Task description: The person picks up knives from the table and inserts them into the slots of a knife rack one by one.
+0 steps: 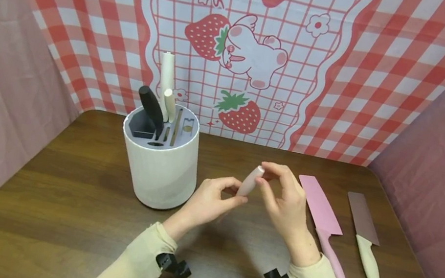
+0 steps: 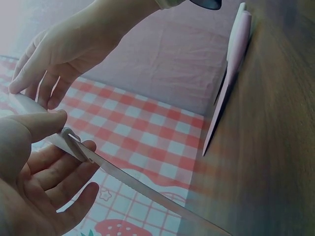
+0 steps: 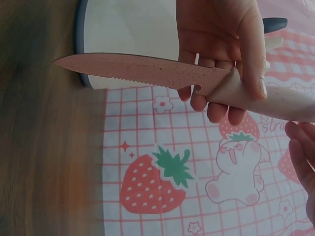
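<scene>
Between both hands is a knife with a pale handle (image 1: 249,182). Its pink, speckled blade (image 3: 142,70) has a serrated stretch along one edge, seen in the right wrist view. My left hand (image 1: 208,202) grips the handle close to the blade, thumb on one side and fingers on the other. At the handle's free end, my right hand (image 1: 286,204) pinches it with thumb and fingertips. The head view shows the handle raised above the table, tilted, free end up; the blade is hidden there. In the left wrist view the blade (image 2: 142,189) appears nearly edge-on.
To the left stands a white round knife block (image 1: 163,173) holding a black-handled tool (image 1: 151,105) and white-handled ones (image 1: 167,72). On the right lie a pink cleaver (image 1: 322,206) and a cream-handled knife (image 1: 368,264). Behind the wooden table (image 1: 55,224) hangs a checked strawberry cloth (image 1: 374,86).
</scene>
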A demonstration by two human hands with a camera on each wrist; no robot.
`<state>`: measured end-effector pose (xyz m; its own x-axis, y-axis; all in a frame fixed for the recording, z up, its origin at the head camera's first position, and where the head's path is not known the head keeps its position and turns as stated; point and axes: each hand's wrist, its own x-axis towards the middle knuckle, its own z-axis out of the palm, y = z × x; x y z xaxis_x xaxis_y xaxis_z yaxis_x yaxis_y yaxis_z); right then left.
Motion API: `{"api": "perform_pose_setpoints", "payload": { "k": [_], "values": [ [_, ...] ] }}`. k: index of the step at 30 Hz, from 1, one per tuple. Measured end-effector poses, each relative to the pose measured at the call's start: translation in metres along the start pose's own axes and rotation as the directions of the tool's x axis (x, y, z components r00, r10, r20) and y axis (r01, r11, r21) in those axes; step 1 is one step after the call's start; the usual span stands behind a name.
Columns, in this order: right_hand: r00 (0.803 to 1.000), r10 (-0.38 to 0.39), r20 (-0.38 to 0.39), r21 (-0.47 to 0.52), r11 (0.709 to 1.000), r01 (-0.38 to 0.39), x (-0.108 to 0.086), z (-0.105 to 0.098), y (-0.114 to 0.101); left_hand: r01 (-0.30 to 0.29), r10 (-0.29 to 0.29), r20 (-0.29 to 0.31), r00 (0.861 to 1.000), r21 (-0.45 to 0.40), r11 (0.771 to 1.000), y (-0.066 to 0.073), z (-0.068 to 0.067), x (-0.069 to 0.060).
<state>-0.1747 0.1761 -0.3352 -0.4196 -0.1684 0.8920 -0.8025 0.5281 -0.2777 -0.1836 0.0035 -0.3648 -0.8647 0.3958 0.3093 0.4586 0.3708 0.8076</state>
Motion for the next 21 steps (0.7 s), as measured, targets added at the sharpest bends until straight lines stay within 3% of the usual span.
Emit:
{"api": "perform_pose_setpoints", "payload": {
  "k": [13,21],
  "values": [
    [0.996,0.042,-0.072,0.039,0.998,-0.040,-0.008,-0.007,0.001,-0.009,0.008,-0.028,1.000,-0.031,0.999,-0.001,-0.003,-0.002],
    [0.997,0.050,-0.050,0.018,0.999,-0.050,-0.012,-0.012,0.007,-0.035,0.032,-0.070,0.997,-0.040,0.999,0.003,-0.011,-0.003]
  ]
}}
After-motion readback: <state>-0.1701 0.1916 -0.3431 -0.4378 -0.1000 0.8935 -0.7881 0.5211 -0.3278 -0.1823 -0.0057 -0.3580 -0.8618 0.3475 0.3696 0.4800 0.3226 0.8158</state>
